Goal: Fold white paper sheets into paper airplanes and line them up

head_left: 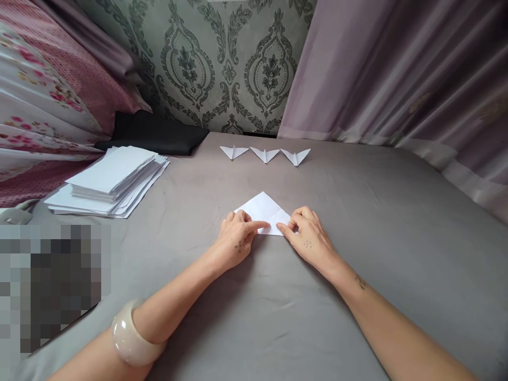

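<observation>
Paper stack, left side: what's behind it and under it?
Behind the paper stack lies a black cloth, with floral bedding beside it. Under it is the grey sheet; whatever else lies beneath the stack is hidden.
</observation>
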Demonstrator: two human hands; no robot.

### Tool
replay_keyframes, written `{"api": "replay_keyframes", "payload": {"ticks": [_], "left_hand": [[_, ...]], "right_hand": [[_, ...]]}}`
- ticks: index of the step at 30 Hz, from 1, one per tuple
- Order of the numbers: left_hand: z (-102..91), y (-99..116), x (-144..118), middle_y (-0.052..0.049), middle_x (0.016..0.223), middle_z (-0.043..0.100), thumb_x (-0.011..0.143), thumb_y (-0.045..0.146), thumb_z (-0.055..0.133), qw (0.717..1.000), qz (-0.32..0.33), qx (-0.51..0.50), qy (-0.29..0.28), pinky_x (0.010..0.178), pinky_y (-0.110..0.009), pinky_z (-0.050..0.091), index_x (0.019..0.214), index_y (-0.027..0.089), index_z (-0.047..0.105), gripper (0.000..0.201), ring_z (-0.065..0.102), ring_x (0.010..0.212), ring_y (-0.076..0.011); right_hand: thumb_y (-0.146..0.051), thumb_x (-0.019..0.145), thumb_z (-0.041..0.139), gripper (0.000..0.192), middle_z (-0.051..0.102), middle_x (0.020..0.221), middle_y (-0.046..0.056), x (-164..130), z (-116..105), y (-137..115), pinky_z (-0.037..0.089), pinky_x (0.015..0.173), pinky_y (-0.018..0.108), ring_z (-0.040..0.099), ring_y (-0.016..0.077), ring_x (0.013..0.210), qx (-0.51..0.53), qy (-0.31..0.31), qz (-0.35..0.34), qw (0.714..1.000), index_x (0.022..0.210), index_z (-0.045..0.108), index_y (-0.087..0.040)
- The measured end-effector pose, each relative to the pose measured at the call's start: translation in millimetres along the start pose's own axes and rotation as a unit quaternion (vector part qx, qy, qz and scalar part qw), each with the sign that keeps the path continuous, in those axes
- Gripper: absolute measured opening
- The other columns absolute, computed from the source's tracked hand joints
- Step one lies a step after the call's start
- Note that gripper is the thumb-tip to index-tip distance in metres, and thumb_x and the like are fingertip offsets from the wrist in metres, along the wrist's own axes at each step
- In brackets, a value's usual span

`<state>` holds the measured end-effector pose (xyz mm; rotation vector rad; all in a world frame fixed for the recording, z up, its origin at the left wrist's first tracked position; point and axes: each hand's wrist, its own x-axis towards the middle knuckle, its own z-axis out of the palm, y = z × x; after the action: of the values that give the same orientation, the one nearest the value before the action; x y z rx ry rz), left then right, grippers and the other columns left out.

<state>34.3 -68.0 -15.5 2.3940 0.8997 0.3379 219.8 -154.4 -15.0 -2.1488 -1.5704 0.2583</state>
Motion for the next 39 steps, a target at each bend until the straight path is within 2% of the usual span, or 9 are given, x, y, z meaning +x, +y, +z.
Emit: {"api": "replay_keyframes", "payload": {"ticks": [4, 8, 10, 12, 15, 17, 26, 32, 39], "left_hand": [[-3.9, 1.0, 1.2, -0.006, 0.094, 0.054, 0.088, 0.012, 0.039, 1.0, -0.012, -0.014, -0.015, 0.087, -0.039, 0.042, 0.113, 0.037, 0.069, 0.045, 0.047, 0.09, -0.0219], [-5.2, 1.2, 2.5, -0.006, 0.094, 0.054, 0.088, 0.013, 0.041, 1.0, -0.017, -0.018, -0.017, 0.088, -0.039, 0.041, 0.111, 0.037, 0.07, 0.044, 0.047, 0.09, -0.0219], [-4.1, 0.2, 3.2, -0.007, 0.094, 0.055, 0.088, 0.013, 0.041, 1.0, -0.014, -0.013, -0.016, 0.087, -0.039, 0.041, 0.111, 0.037, 0.07, 0.044, 0.047, 0.09, -0.0217], [-2.3, -1.3, 3.7, -0.007, 0.093, 0.054, 0.088, 0.013, 0.042, 1.0, -0.009, -0.008, -0.011, 0.087, -0.038, 0.04, 0.111, 0.037, 0.07, 0.044, 0.047, 0.089, -0.0215], [0.3, -4.0, 4.1, -0.006, 0.092, 0.055, 0.088, 0.012, 0.042, 1.0, 0.001, -0.004, 0.0, 0.087, -0.038, 0.04, 0.112, 0.037, 0.07, 0.044, 0.049, 0.089, -0.021], [1.8, -5.9, 4.4, -0.006, 0.093, 0.056, 0.087, 0.012, 0.042, 1.0, 0.007, -0.003, 0.002, 0.089, -0.038, 0.04, 0.112, 0.036, 0.069, 0.044, 0.05, 0.09, -0.0205], [-1.1, -5.7, 6.2, -0.005, 0.087, 0.057, 0.087, 0.017, 0.046, 1.0, 0.001, 0.003, -0.005, 0.09, -0.038, 0.04, 0.112, 0.034, 0.07, 0.038, 0.05, 0.09, -0.0208], [-10.3, -3.5, 5.9, -0.006, 0.092, 0.051, 0.081, 0.027, 0.058, 0.996, -0.085, -0.015, 0.02, 0.087, -0.037, 0.045, 0.124, 0.025, 0.059, 0.044, 0.05, 0.09, -0.0215], [-15.6, -12.2, 9.7, -0.012, 0.13, 0.036, 0.071, 0.034, 0.066, 0.98, -0.176, -0.088, 0.025, 0.072, -0.028, 0.051, 0.125, 0.018, 0.052, 0.058, 0.055, 0.078, -0.0137]], "right_hand": [[-0.049, 0.084, 0.057, 0.032, 0.053, 0.092, 0.004, -2.3, -7.1, 15.4, 0.043, 0.077, 0.034, 0.052, 0.0205, 0.086, -0.005, 0.007, 0.008, 1.0, 0.067, 0.052, -0.021], [-0.042, 0.084, 0.058, 0.022, 0.055, 0.095, 0.003, -5.0, -14.7, 21.5, 0.044, 0.075, 0.032, 0.053, 0.02, 0.088, 0.003, 0.001, 0.001, 1.0, 0.077, 0.056, -0.022], [-0.031, 0.088, 0.053, 0.011, 0.057, 0.096, 0.005, -10.0, -15.5, 11.7, 0.044, 0.078, 0.033, 0.053, 0.0207, 0.091, -0.015, 0.029, -0.026, 0.999, 0.086, 0.059, -0.022], [-0.019, 0.093, 0.043, 0.019, 0.059, 0.099, 0.007, -18.9, -12.9, -6.2, 0.043, 0.084, 0.034, 0.053, 0.0214, 0.095, -0.051, 0.068, -0.081, 0.993, 0.095, 0.061, -0.02], [-0.017, 0.095, 0.04, 0.023, 0.06, 0.102, 0.009, -35.6, -4.2, -36.2, 0.045, 0.083, 0.035, 0.053, 0.022, 0.095, -0.093, 0.02, -0.152, 0.984, 0.1, 0.063, -0.019], [-0.022, 0.096, 0.043, 0.024, 0.059, 0.105, 0.011, -43.7, 1.6, -49.9, 0.045, 0.085, 0.036, 0.053, 0.0231, 0.097, -0.11, -0.003, -0.168, 0.98, 0.111, 0.06, -0.017], [-0.035, 0.098, 0.039, 0.038, 0.058, 0.105, 0.012, -46.2, 1.5, -52.5, 0.045, 0.081, 0.039, 0.052, 0.0241, 0.094, -0.169, -0.028, -0.16, 0.972, 0.127, 0.054, -0.016], [-0.033, 0.096, 0.041, 0.035, 0.06, 0.099, 0.013, -49.2, -5.2, -51.4, 0.044, 0.074, 0.039, 0.053, 0.0259, 0.09, -0.239, -0.026, -0.137, 0.961, 0.118, 0.06, -0.013], [-0.03, 0.095, 0.043, 0.033, 0.059, 0.092, 0.015, -51.6, -4.9, -50.1, 0.045, 0.07, 0.039, 0.054, 0.0264, 0.085, -0.273, -0.025, -0.106, 0.956, 0.104, 0.066, -0.007]]}}
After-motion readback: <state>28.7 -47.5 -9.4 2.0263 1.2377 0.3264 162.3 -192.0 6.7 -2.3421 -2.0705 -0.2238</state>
